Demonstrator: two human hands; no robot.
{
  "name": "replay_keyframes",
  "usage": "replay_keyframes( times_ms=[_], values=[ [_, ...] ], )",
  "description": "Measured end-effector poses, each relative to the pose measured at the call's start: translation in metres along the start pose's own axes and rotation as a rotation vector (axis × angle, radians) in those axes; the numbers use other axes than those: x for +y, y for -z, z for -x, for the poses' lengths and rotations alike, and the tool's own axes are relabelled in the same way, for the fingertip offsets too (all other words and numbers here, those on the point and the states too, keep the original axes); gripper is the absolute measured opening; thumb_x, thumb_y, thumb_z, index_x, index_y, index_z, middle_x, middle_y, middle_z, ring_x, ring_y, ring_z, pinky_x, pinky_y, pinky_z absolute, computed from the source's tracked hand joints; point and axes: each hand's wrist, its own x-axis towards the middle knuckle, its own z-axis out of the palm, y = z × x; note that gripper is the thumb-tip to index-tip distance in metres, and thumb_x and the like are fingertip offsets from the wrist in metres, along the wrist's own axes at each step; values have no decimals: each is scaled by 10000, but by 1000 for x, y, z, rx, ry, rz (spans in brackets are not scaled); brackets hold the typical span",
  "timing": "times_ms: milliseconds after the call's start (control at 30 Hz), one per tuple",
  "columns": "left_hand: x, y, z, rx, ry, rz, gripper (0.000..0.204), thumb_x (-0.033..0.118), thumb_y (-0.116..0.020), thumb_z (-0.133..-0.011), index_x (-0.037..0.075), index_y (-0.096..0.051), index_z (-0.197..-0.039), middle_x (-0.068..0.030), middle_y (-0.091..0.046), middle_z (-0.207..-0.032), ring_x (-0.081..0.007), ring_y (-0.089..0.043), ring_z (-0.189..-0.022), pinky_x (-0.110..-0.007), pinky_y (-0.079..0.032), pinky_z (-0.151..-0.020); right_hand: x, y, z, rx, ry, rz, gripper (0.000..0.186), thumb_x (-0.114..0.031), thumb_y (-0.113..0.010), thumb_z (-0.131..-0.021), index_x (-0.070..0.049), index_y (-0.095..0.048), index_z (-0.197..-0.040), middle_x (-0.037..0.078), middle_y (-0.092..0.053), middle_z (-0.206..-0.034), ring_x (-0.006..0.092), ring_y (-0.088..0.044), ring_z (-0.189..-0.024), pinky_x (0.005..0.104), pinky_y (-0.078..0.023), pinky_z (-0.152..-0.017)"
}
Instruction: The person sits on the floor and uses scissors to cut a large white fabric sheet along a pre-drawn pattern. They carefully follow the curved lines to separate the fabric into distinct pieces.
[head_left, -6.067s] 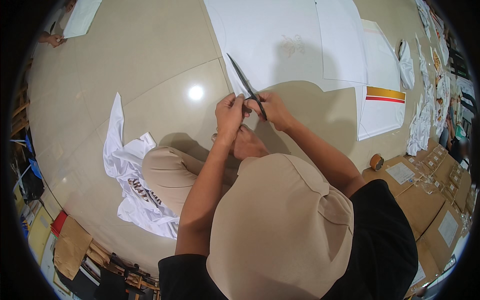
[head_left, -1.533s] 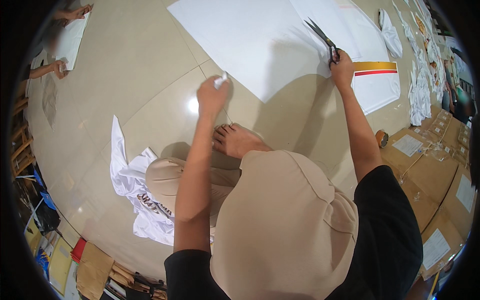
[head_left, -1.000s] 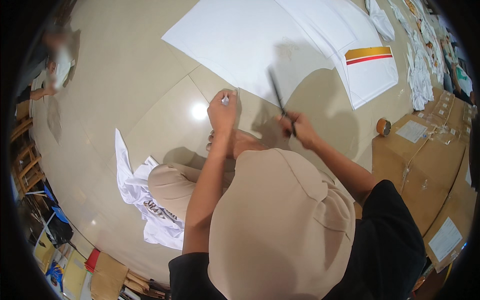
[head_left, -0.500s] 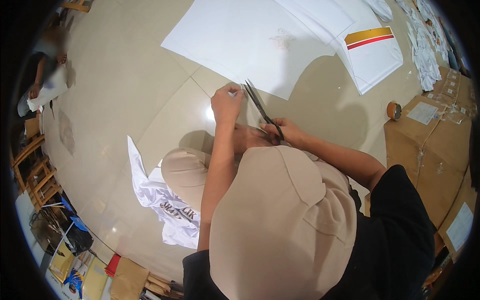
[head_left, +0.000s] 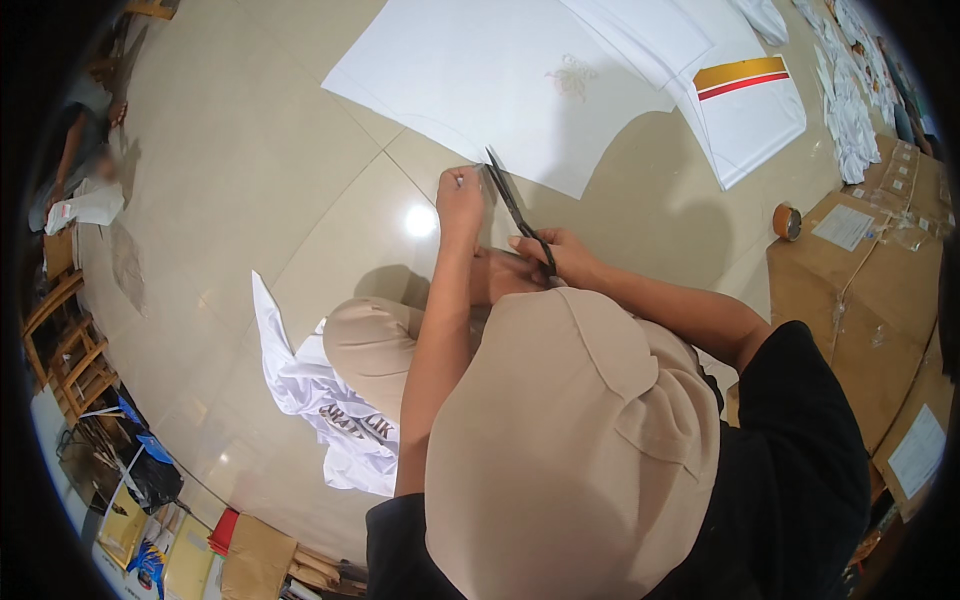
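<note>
A large white cloth piece with a faint printed motif lies flat on the tiled floor in front of me. My left hand is closed in a pinch at its near edge, the fingertips apparently on the cloth. Black-handled scissors are gripped in my right hand, fingers wrapped round the handles. Their blades point away from me, tips at the cloth edge just right of my left fingers. My bare foot shows beneath my forearms.
Folded white cloth with yellow and red bands lies far right. Taped cardboard boxes carry a tape roll on the right. A crumpled white printed garment lies by my left knee. Another person sits far left near wooden chairs.
My left hand has shifted slightly right and the scissor tips slightly forward along the cloth edge. The blades look closer together. The other person at far left has bent lower.
</note>
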Motion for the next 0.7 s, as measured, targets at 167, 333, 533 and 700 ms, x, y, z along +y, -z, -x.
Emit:
replay_keyframes(
  times_ms=[167, 333, 533, 700],
  values=[
    [3, -1, 3, 77, -102, -161, 402, 378, -741, -1012, -20, -785, -1048, -153, -771, -955, -256, -708, -889, -367, -551, -857, 1, -10, -9, 4, 17, -83, 513, -502, -831, -953, -22, -654, -925, 62, -637, -779, 141, -592, -655, 308, -470, -578],
    [5, 1, 3, 42, -78, -26, 374, 351, -797, -977, -22, -821, -998, -109, -771, -960, -211, -683, -896, -357, -545, -869, 7, -14, -16, 41, 55, -49, 494, -476, -839, -946, -32, -631, -882, 45, -607, -708, 133, -569, -587, 304, -462, -549],
    [-5, -1, -4, 26, 69, 70, 299, 288, -800, -968, -4, -815, -1031, -80, -761, -945, -183, -662, -876, -345, -538, -850, 10, -14, -20, 68, 58, -75, 468, -417, -878, -935, -15, -651, -856, 45, -618, -658, 142, -585, -545, 308, -442, -502],
    [-6, -3, -2, 24, 38, 106, 270, 270, -792, -973, 6, -811, -1029, -67, -753, -922, -167, -650, -865, -339, -531, -827, 12, -13, -21, 56, 72, -48, 466, -422, -864, -941, -16, -649, -868, 47, -618, -672, 132, -572, -547, 301, -442, -509]
  ],
)
